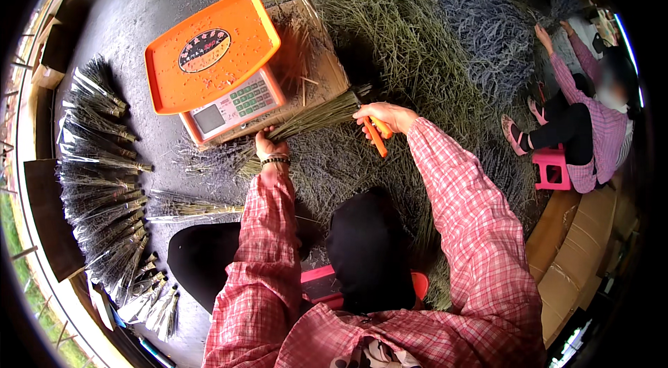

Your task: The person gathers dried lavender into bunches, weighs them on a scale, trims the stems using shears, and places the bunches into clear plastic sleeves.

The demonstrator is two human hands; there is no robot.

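Observation:
My left hand (271, 147), with a beaded bracelet at the wrist, grips a bundle of dried lavender stems (321, 116) near the front edge of a flattened-looking cardboard box (327, 62). The bundle slants up to the right, with its cut ends by my right hand (390, 116). That hand holds orange-handled pruning shears (379, 144). Their dark blades lie at the stem ends; whether the blades are apart is hard to see. Just beyond my left hand, an orange digital scale (245, 101) rests on the box, small bits scattered over its tray (242, 15).
Loose stems (402, 28) and a lavender heap (485, 39) spread ahead and right. Finished-looking bundles (104, 185) line the floor at left; another bundle (198, 208) lies by my left forearm. A person (600, 122) sits on a pink stool (553, 169) at right, holding lavender.

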